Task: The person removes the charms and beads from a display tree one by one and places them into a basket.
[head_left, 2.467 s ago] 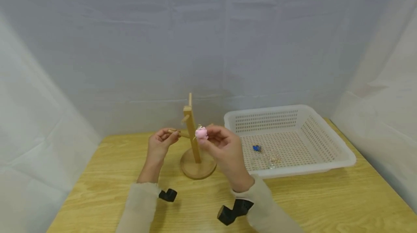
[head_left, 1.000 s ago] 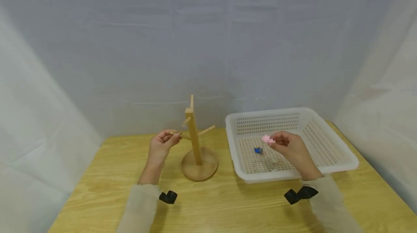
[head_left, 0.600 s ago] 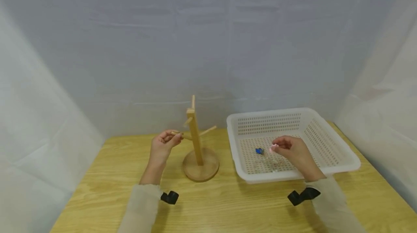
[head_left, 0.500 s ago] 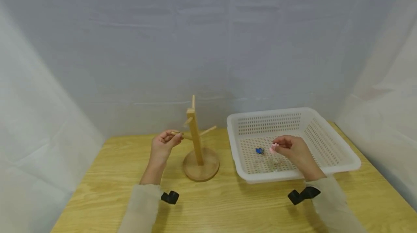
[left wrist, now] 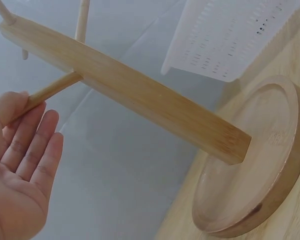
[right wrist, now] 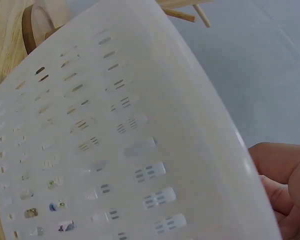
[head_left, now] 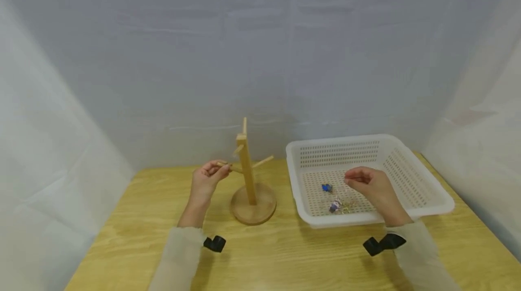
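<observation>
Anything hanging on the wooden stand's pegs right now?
No, the wooden stand shows bare pegs in the head view; the small charms lie in the white basket.

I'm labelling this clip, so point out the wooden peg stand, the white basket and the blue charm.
wooden peg stand (head_left: 246, 171), head view, upright post
white basket (head_left: 435, 204), head view, right rim
blue charm (head_left: 326, 187), head view, its middle
</observation>
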`<state>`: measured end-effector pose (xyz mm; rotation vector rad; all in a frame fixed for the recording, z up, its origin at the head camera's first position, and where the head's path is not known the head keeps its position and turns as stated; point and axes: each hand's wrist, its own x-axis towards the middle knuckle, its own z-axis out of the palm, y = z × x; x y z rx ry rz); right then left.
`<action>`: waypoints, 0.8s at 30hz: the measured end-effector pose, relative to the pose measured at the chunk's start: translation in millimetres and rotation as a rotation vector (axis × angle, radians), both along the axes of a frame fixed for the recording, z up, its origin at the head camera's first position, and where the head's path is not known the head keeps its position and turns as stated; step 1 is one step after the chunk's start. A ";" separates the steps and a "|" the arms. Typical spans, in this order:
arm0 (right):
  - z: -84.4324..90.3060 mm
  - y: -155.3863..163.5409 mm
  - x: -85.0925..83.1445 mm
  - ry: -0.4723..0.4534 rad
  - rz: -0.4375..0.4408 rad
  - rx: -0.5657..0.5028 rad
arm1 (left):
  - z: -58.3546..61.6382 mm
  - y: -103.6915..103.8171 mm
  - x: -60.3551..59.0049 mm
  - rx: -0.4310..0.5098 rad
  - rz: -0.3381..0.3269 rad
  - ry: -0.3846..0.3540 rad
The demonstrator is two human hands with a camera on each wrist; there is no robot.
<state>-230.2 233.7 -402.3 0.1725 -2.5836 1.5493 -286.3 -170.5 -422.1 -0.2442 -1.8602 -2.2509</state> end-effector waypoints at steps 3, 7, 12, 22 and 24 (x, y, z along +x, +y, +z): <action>3.3 -2.3 -1.8 0.007 0.019 0.003 | 0.7 -4.6 -0.8 -0.021 -0.015 0.000; 10.4 -1.7 -3.8 0.048 0.047 0.083 | 5.2 -14.4 0.1 -0.132 -0.057 -0.016; 17.6 11.4 -4.1 0.174 0.071 0.230 | 16.4 -35.9 2.2 -0.360 -0.085 -0.063; 32.6 70.6 -18.9 0.620 0.092 0.633 | 61.8 -101.7 3.6 -0.941 0.087 0.097; 35.2 83.3 -23.5 0.617 0.095 0.685 | 71.2 -113.3 5.0 -1.096 0.174 0.156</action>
